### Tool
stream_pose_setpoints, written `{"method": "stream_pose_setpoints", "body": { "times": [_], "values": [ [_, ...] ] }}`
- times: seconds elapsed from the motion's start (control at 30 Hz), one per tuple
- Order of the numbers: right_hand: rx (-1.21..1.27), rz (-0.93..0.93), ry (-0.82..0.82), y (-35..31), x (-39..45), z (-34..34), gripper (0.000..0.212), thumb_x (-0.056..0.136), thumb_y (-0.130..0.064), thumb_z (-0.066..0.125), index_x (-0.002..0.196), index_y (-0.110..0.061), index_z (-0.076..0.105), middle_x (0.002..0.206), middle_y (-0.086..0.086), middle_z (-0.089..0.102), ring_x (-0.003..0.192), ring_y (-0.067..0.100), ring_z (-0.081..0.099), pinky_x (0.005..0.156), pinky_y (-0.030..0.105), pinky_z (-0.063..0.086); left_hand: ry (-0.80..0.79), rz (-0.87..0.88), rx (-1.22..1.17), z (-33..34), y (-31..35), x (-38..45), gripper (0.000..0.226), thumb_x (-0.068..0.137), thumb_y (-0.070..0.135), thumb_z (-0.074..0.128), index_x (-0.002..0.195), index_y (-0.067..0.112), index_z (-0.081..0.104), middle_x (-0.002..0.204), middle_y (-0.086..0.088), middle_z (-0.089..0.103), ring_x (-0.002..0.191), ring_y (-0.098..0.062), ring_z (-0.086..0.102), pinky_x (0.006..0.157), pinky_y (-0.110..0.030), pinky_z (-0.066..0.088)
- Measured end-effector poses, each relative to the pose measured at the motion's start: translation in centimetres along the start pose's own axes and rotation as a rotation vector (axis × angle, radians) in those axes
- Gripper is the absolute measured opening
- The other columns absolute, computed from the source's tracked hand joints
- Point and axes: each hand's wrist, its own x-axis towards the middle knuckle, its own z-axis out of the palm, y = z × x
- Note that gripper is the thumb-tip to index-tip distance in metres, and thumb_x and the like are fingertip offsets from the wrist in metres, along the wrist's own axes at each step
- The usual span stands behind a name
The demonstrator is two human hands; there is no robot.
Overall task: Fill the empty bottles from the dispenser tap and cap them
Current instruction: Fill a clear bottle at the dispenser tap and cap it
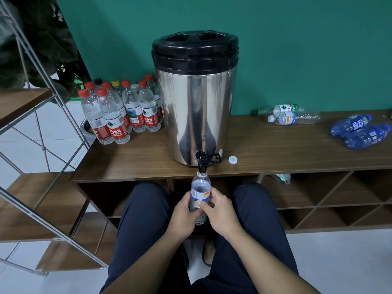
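Our left hand (184,211) and right hand (216,209) sit close together, both wrapped round the same clear ribbed plastic bottle with a blue-and-white label (200,187). Left fingers curl behind its lower body; right thumb presses across the front, just under the label. Bottle upright, uncapped, mouth tucked directly under the black plastic tap spout (201,165). Whether water is running, we cannot tell.

The tap juts from the base of a tall cylindrical dispenser of polished stainless steel with a black ribbed plastic lid (195,98). It stands on a long shelf top of dark wood-grain laminate (137,158), close to the front edge. The bottle hangs in front of that edge, above our lap in dark blue trousers (144,219).

Just right of the tap, a small white round screw cap (233,159) lies loose on the wood.

Left of the dispenser: a cluster of upright clear bottles with red caps and red labels (118,111), packed touching one another.

Right, near the green wall: two crumpled clear bottles lying on their sides (286,115), one green-capped, one white-capped. Farther right, two translucent blue bottles lying flat (360,131), side by side.
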Motion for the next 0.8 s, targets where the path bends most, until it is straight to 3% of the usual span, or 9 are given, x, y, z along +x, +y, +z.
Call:
{"method": "stream_pose_setpoints", "body": {
  "times": [0.8],
  "values": [
    [-0.021,0.003,0.0,0.22,0.16,0.07,0.036,0.099,-0.013,0.08,0.13,-0.031,0.073,0.117,-0.012,0.084,0.113,0.007,0.079,0.105,0.047,0.063,-0.006,0.001,0.011,-0.09,0.26,-0.19,0.049,0.099,0.004,0.078,0.14,0.029,0.068,0.122,0.012,0.08,0.114,-0.007,0.076,0.096,-0.02,0.059]
  ]
}}
